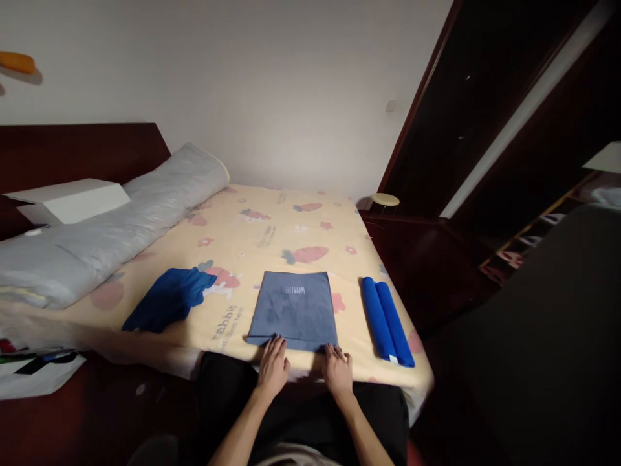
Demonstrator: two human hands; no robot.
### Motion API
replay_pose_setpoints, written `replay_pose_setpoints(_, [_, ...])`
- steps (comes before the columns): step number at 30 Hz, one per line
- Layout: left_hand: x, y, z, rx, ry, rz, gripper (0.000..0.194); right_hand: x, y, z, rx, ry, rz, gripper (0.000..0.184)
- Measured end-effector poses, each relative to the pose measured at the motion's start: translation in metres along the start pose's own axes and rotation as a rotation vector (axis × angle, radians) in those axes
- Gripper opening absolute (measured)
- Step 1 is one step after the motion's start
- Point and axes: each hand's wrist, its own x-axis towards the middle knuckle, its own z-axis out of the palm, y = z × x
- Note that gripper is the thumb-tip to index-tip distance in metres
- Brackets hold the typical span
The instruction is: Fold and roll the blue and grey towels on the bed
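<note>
A flat, squarish grey-blue towel (pixel 294 310) lies on the bed in front of me, with "HAPPY LIFE" lettering upside down near its far edge. A narrow strip along its near edge is turned over. My left hand (pixel 274 366) grips this edge left of the middle, fingers bent over it. At the near right corner, my right hand (pixel 338 370) holds the same edge with curled fingers; the thumbs are mostly hidden. To the right, two blue rolled towels (pixel 385 321) lie side by side, one showing a white tag. A crumpled blue cloth (pixel 169 299) rests on the left.
The bed (pixel 272 226) has a yellow sheet with carrot prints. Along the headboard (pixel 72 152) lies a long grey bedding roll (pixel 160 188) with a white box (pixel 82 200) on it. A round stool (pixel 385 199) stands beyond the right edge. A dark shape fills the right side.
</note>
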Motion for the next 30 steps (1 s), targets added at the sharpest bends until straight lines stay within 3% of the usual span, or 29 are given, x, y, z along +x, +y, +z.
replay_pose_setpoints(2, [-0.004, 0.004, 0.009, 0.031, -0.008, 0.044, 0.057, -0.001, 0.002, -0.002, -0.008, -0.002, -0.006, 0.054])
replay_pose_setpoints(5, [-0.005, -0.01, 0.01, 0.04, 0.044, 0.072, 0.056, -0.001, 0.005, -0.005, -0.022, 0.001, -0.025, 0.055])
replay_pose_setpoints(10, [0.001, -0.052, -0.011, 0.048, 0.108, 0.021, 0.049, 0.007, 0.003, -0.006, -0.053, 0.019, -0.078, 0.048])
replay_pose_setpoints(14, [0.006, -0.071, -0.026, 0.063, 0.141, -0.039, 0.045, 0.021, -0.003, -0.001, -0.075, 0.029, -0.107, 0.036])
replay_pose_setpoints(23, [0.01, -0.059, -0.038, 0.082, 0.215, -0.203, 0.035, 0.026, 0.011, -0.003, -0.056, 0.145, -0.183, 0.033])
replay_pose_setpoints(30, [0.017, -0.06, -0.055, 0.077, 0.111, -0.241, 0.03, 0.024, 0.043, -0.006, 0.084, 0.157, -0.235, 0.026])
